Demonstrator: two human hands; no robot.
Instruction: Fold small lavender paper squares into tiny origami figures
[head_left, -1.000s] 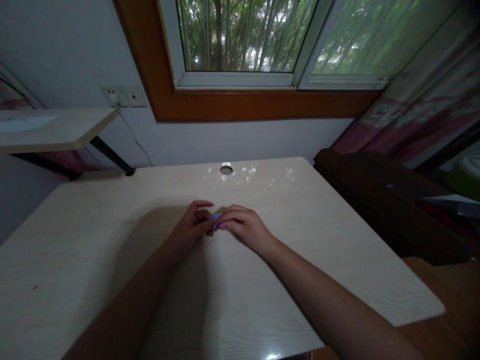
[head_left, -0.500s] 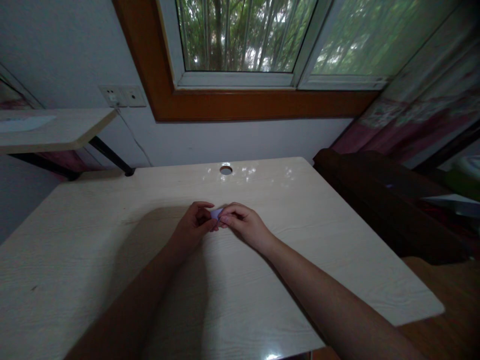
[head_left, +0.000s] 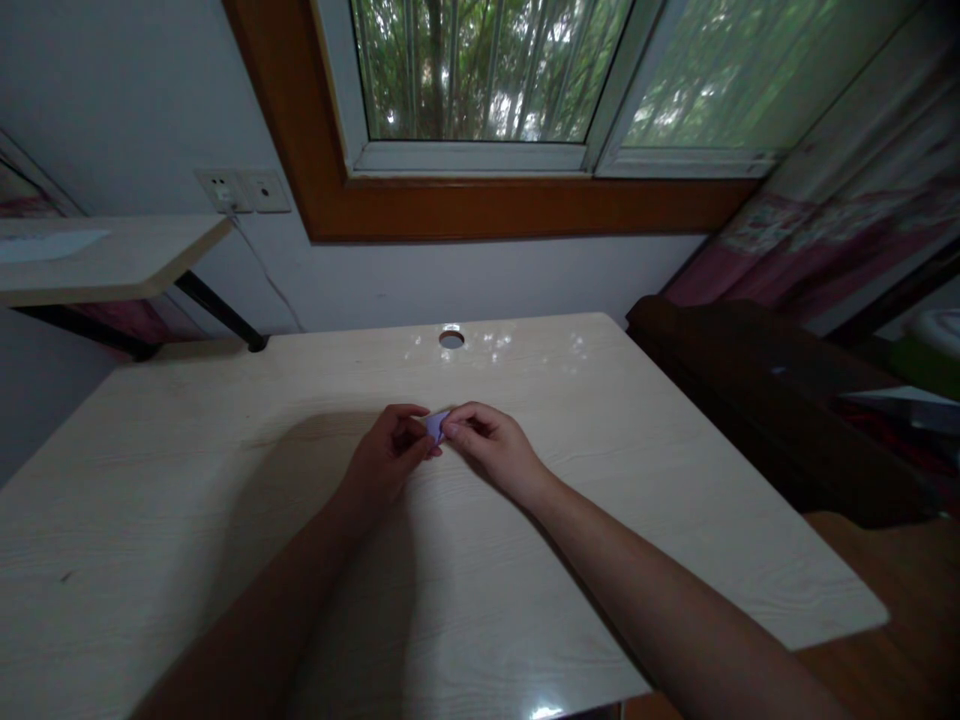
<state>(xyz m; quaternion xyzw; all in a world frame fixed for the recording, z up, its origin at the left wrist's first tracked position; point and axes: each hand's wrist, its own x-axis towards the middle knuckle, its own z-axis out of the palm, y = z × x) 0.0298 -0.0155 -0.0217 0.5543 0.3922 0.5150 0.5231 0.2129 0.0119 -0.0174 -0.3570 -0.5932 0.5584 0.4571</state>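
Note:
Between my two hands is a small, light purple piece that looks like folded paper (head_left: 436, 426). My left hand (head_left: 391, 445) is closed on its left side, thumb and fingers pinching it. On the other side, my right hand (head_left: 487, 437) pinches its right edge between thumb and forefinger. The fingers cover much of the piece, so its full shape is hidden. Both hands are just over the middle of the pale wood-grain desk (head_left: 525, 560).
Near the desk's back edge is a round cable hole (head_left: 451, 340). A raised shelf (head_left: 150, 262) on black legs (head_left: 225, 312) stands at the back left. Beyond the right edge is dark brown furniture (head_left: 750, 390). A window (head_left: 495, 80) is ahead.
My right fingers have shifted slightly right and up along the purple piece, so more of it shows between the hands. My left hand has hardly moved.

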